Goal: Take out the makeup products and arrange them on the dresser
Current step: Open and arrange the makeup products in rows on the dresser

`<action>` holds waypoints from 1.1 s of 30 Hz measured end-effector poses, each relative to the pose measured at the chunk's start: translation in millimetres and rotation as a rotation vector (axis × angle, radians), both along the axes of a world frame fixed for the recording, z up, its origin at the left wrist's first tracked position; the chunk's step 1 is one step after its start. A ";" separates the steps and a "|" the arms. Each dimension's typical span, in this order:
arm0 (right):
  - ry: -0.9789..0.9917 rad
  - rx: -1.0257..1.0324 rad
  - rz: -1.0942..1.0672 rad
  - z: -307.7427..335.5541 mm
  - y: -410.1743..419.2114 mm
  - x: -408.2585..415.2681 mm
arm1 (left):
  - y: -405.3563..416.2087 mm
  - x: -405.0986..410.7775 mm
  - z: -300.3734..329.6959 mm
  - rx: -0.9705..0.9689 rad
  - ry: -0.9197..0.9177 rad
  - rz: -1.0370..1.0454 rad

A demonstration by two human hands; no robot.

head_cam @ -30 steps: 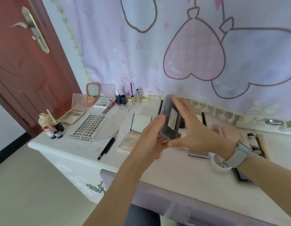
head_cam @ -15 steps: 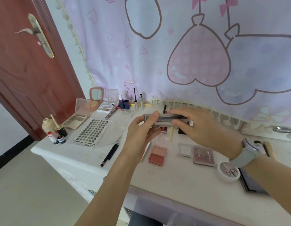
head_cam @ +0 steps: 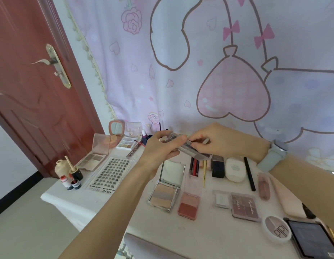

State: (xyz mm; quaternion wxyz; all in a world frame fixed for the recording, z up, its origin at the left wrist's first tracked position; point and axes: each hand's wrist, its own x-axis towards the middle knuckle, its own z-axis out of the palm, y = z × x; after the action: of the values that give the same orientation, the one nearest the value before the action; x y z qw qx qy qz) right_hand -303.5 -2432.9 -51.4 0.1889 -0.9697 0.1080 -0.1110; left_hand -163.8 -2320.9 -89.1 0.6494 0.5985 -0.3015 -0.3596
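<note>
Spreading under everything was the white dresser [head_cam: 99,200], w/ a lash tray [head_cam: 109,173] at left & an open mirrored compact [head_cam: 165,191] mid. Above it, L hand [head_cam: 159,148] & R hand [head_cam: 214,140] both pinched a clear slim palette [head_cam: 188,146], held off the surface.

Two hands: the left hand [head_cam: 158,146] and the right hand [head_cam: 218,141], both holding one clear flat case [head_cam: 190,146] above the desk [head_cam: 209,232].

Below the grip lie two open palettes: a mirrored compact [head_cam: 165,193] and a blush palette [head_cam: 188,204].

Right of and below the grip lie one small white case [head_cam: 220,199], one purple eyeshadow palette [head_cam: 244,206], one round powder tin [head_cam: 276,228] and one dark palette [head_cam: 312,240].

Left of the grip lie one lash tray [head_cam: 109,174], three open palettes and four small bottles [head_cam: 69,174].
</note>
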 end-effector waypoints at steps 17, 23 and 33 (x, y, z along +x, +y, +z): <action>-0.063 0.136 -0.134 -4.8 -15.1 15.0 | -20.6 14.4 -7.4 0.008 0.108 -0.021; -0.098 0.248 -0.314 -16.5 -35.8 18.0 | -26.1 24.8 -12.0 -0.060 0.336 -0.145; -0.267 0.585 -0.630 -37.2 -59.7 27.9 | -51.0 44.1 -7.9 0.194 0.260 0.019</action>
State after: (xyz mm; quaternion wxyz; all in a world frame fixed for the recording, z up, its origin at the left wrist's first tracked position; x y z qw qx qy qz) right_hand -275.6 -2492.6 -88.7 0.4245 -0.7725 0.3994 -0.2519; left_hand -119.7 -2371.9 -97.0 0.6253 0.6096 -0.1730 -0.4555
